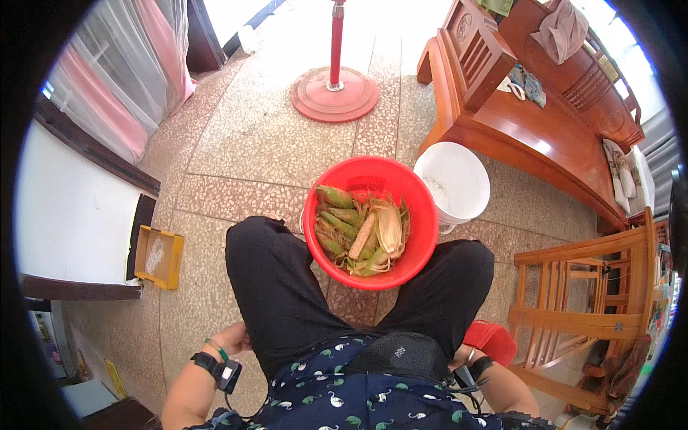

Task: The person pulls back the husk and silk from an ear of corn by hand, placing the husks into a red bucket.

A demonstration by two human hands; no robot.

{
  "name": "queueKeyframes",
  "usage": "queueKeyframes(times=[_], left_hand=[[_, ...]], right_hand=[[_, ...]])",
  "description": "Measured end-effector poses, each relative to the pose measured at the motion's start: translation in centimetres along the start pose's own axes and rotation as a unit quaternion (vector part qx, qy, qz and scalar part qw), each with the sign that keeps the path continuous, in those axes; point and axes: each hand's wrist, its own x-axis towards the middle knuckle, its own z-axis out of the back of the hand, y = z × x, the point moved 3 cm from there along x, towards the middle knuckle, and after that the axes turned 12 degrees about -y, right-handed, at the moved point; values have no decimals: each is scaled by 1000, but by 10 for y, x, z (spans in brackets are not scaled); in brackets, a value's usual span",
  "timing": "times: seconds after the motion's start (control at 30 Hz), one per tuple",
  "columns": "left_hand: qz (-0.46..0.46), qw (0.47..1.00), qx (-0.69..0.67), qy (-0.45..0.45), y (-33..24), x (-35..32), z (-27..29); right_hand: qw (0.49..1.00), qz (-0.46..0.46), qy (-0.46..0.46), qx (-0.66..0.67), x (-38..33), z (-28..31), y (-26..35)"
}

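A red plastic basin [423, 215] stands on the floor between my knees, holding several green-husked corn cobs [337, 222] and pale loose husks [388, 223]. A white bucket [459, 179] touches its right side. My left hand [233, 337] rests beside my left thigh, fingers curled, nothing visible in it; a black watch sits on that wrist. My right hand [462, 356] is tucked behind my right hip near a red stool [494, 340], mostly hidden. Both hands are well back from the basin.
A red round fan base [335, 93] with its pole stands ahead. A wooden bench [530, 129] is at the right rear, a wooden chair [588, 301] at my right. A yellow tray [159, 256] lies by a white cabinet [72, 215] on the left.
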Motion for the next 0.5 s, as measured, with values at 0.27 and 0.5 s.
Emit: queueKeyframes(times=[0.27, 0.5], left_hand=[[-10, 998, -53, 16, -22, -13, -5], [-9, 999, -22, 43, -21, -16, 15]], right_hand=[[1000, 1, 11, -7, 8, -3, 4], [1000, 10, 17, -3, 7, 2, 4]])
